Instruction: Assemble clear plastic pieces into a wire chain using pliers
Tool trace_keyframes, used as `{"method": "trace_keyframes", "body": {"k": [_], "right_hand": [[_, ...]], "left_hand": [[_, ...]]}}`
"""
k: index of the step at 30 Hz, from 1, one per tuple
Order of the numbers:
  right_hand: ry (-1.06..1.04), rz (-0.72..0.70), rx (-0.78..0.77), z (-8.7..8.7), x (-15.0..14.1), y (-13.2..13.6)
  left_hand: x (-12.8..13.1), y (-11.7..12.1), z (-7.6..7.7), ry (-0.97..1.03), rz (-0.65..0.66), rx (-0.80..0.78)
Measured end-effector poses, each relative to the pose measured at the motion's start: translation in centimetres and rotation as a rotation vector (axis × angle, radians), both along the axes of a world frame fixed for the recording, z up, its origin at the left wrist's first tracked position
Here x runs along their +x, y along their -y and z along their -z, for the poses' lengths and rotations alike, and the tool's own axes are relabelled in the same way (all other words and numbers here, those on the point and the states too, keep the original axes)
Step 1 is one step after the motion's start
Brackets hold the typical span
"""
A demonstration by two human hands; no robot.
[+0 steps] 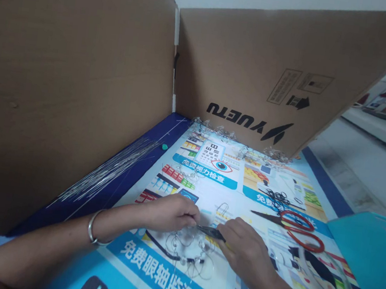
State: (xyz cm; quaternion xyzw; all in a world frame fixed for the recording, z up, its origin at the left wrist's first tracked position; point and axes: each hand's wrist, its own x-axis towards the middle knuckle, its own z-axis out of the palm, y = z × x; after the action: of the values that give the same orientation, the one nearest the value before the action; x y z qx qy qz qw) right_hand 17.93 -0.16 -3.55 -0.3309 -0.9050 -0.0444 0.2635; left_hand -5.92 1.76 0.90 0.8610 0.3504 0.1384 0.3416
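My right hand (245, 249) is closed around a pair of pliers (211, 232), its dark jaws pointing left. The tips reach the pinched fingers of my left hand (173, 213), which appear to grip a thin wire, mostly hidden by the fingers. Just below both hands is a tangle of fine wire loops with clear beads (185, 251); whether it hangs from the fingers or lies on the printed sheet (217, 201) cannot be made out.
Red-handled scissors (300, 228) lie right of my hands, beside a clear ring-shaped roll (344, 285) and black wire loops (278, 197). Straight wires (108, 169) lie left. Clear beaded pieces (222, 131) line the base of the cardboard walls (275, 70). A teal folder (367, 245) sits at right.
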Motion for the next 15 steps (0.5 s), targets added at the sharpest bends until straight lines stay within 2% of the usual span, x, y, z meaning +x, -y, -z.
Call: {"method": "trace_keyframes", "body": {"k": [6,15], "right_hand": [[-0.009,-0.009,-0.014,0.09,0.07,-0.04],[-0.014,-0.015,-0.041,0.06,-0.08,0.24]], "left_hand": [[-0.07,0.11,0.2,0.042,0.025,0.07],[-0.09,0.2,0.47,-0.004,0.012,0.135]]}}
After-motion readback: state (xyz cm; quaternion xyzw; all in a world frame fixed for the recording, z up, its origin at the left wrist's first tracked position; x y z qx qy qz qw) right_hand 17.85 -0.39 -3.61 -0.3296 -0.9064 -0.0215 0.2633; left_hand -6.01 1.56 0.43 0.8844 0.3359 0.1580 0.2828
